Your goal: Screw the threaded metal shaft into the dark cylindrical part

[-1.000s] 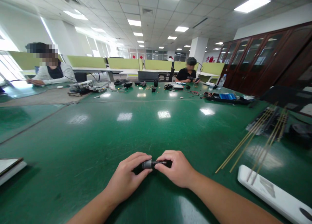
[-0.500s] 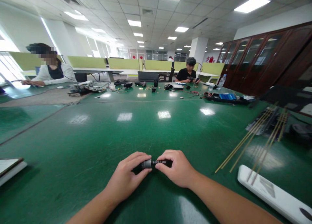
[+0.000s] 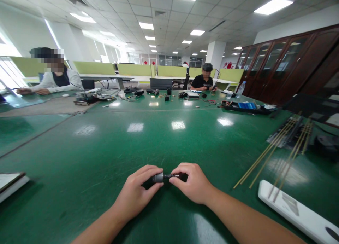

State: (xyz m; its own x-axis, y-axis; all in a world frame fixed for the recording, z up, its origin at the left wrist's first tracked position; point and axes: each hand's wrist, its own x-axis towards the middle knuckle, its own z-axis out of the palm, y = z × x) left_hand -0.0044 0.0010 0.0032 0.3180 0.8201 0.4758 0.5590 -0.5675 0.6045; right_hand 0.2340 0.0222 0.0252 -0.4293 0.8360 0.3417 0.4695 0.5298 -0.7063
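Note:
My left hand (image 3: 136, 192) and my right hand (image 3: 192, 183) meet low in the middle of the view, just above a green table (image 3: 169, 138). Between them is a small dark cylindrical part (image 3: 159, 177) with a grey end and a thin threaded shaft (image 3: 171, 175) sticking out to the right. The left fingers pinch the cylinder body. The right thumb and fingers pinch the shaft end. Most of the part is hidden by my fingers.
Thin brass rods (image 3: 267, 152) lie to the right, near a white flat bar (image 3: 293, 208). A notebook (image 3: 9, 184) sits at the left edge. Tools and a tray (image 3: 246, 107) lie far back. Two other people (image 3: 53, 77) (image 3: 203, 79) sit at the far side.
My left hand has drawn the cylinder slightly left, so a little more of the thin shaft shows between my hands. The person at the far left has shifted their arm.

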